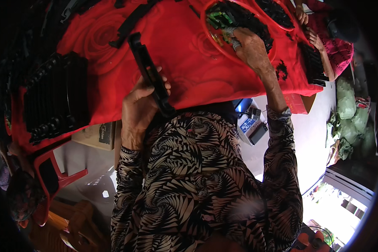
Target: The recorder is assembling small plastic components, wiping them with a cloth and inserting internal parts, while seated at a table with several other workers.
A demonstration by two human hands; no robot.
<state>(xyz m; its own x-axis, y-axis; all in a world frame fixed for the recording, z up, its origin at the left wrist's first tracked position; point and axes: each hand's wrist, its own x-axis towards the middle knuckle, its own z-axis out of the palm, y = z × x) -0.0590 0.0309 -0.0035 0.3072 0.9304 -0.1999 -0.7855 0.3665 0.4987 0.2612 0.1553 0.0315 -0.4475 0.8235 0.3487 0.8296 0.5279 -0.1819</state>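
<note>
My left hand point(140, 97) is closed around a long black plastic part point(149, 69) with raised ends, held tilted above the near edge of the table. My right hand point(250, 46) reaches into a red basin point(229, 53) at the far right. Its fingers bend down among small pieces, and grey wrapping covers some fingertips. Whatever they pinch is hidden. Green and yellowish small pieces point(220, 17) lie on the basin's left side, beside many small black pieces point(256, 24).
A red rose-patterned cloth point(189, 54) covers the table. Stacked black parts point(56, 96) stand at the left; loose black strips point(132, 19) lie farther back. A second red basin point(277, 14) and another person's hands point(315, 40) are at the right. A red chair point(56, 174) stands lower left.
</note>
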